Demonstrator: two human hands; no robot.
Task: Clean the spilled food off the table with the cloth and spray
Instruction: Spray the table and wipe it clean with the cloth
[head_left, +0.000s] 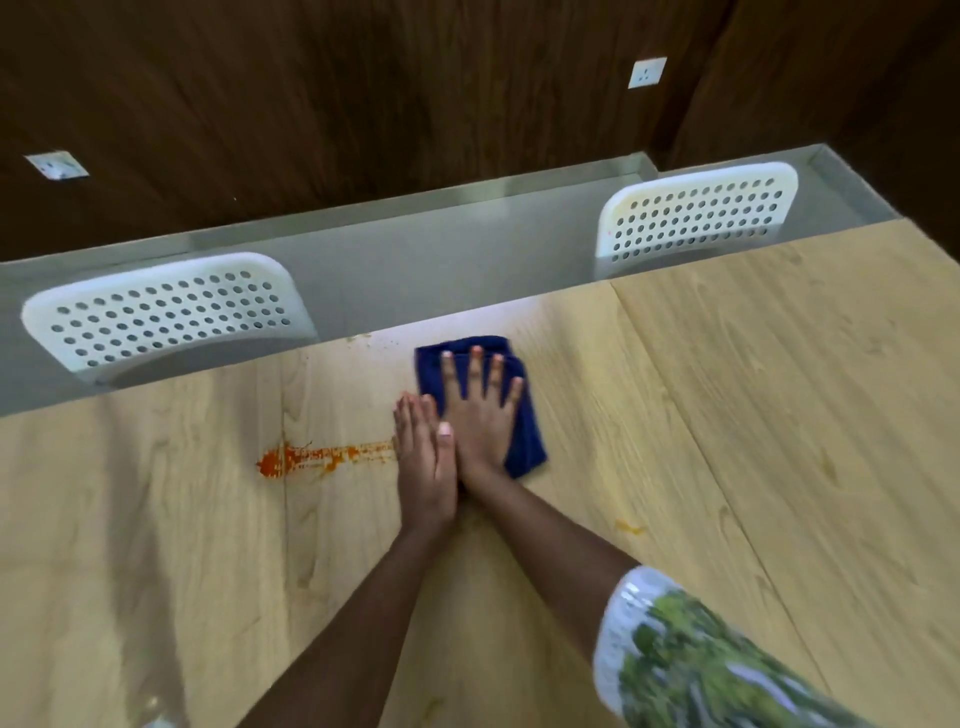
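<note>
While flat on the cloth (524, 436), right hand (480, 415); left hand (426, 462) edgewise beside.

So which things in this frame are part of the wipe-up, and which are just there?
Part of the job:
blue cloth
right hand, flat on the cloth
left hand, edge-on beside it
orange spill
small yellow smear
table

Just there:
two white chairs
wall sockets

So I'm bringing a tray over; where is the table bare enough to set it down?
The right side of the table, right of the blue cloth, is bare except for a small yellow smear. The near left corner also looks free. Avoid the middle: the orange spill runs up to the left hand, and the right hand presses the cloth.
</note>
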